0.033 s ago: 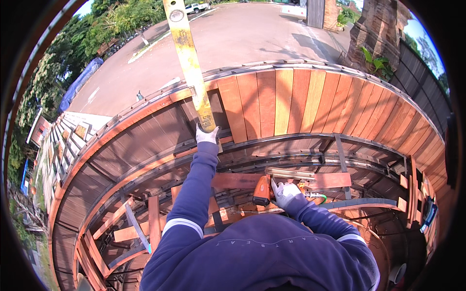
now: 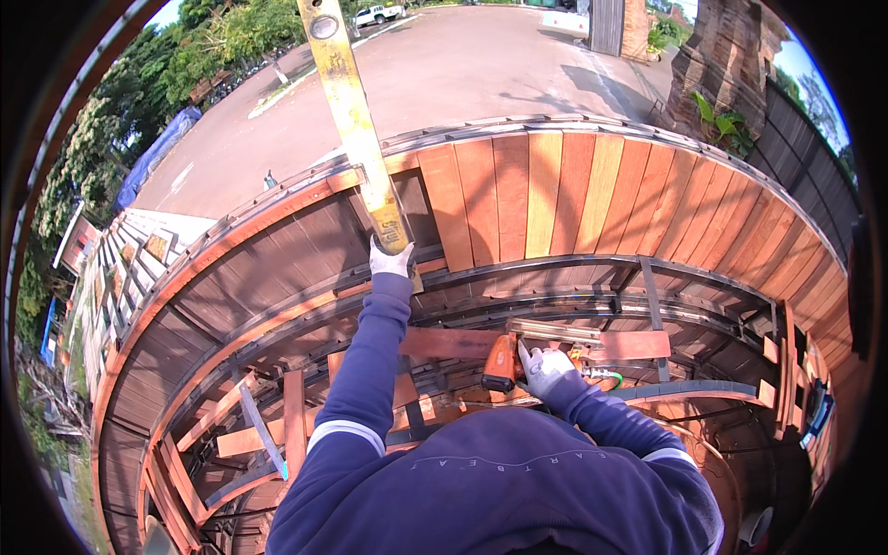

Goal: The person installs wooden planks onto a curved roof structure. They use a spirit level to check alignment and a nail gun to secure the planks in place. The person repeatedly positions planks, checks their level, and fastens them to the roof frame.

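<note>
My left hand (image 2: 391, 261), in a white glove, is closed around the near end of a long, worn yellow spirit level (image 2: 350, 102). The level lies across the curved wooden rim and juts out past it, beside the last fitted plank (image 2: 445, 203). Lower right, my gloved right hand (image 2: 551, 373) grips an orange and black nail gun (image 2: 500, 363), index finger stretched along it; the handle is mostly hidden by the hand. A green hose (image 2: 606, 377) shows by the right wrist. Behind the nail gun a reddish board (image 2: 634, 346) rests across the frame.
Reddish-brown planks (image 2: 543, 194) line the curved top to the right. Dark curved metal rails (image 2: 546, 268) run below them. Loose boards (image 2: 294, 421) lie across the framework at lower left. Beyond the rim is a paved yard (image 2: 481, 65) with a parked white vehicle (image 2: 377, 15).
The far end of the spirit level has swung slightly to the left, with my left hand still on its near end. My right hand and the nail gun stay in place.
</note>
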Demonstrator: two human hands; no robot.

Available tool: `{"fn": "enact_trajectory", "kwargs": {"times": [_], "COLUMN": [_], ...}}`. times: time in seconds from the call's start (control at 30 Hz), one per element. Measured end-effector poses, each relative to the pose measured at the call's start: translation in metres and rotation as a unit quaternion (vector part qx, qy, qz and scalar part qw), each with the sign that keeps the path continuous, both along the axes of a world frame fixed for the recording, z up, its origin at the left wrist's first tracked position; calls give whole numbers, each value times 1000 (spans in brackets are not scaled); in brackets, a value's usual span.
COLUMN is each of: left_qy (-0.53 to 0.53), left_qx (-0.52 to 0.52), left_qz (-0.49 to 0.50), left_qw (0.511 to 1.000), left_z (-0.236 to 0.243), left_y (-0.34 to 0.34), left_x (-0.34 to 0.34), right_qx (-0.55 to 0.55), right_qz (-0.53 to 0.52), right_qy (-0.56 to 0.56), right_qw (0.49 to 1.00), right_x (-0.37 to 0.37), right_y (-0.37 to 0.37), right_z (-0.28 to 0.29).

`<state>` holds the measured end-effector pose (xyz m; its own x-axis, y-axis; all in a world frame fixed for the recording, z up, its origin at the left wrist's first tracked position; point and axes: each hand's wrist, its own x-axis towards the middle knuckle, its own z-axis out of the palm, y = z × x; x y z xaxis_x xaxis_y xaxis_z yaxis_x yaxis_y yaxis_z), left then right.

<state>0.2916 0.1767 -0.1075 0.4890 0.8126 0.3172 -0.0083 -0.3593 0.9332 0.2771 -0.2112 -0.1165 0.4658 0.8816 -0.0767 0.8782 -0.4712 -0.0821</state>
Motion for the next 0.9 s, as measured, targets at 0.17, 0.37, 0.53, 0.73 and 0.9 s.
{"fn": "enact_trajectory", "kwargs": {"times": [0.17, 0.37, 0.53, 0.73, 0.9], "left_qy": [-139, -143, -128, -55, 88], "left_qx": [-48, -3, 7, 30, 46], "left_qz": [-30, 44, 188, 304, 398], "left_qw": [989, 989, 974, 950, 912], "left_z": [56, 97, 123, 115, 60], "left_y": [-25, -57, -83, -77, -82], "left_x": [-107, -250, -340, -470, -560], "right_qx": [-45, -74, -37, 1, -15], "right_qz": [-30, -24, -50, -81, -99], "right_qy": [40, 67, 69, -5, -26], "right_qw": [998, 995, 996, 997, 995], "right_x": [-3, -6, -14, 2, 25], "right_y": [-2, -3, -11, 0, 18], "right_z": [-12, -16, -20, -22, -41]}}
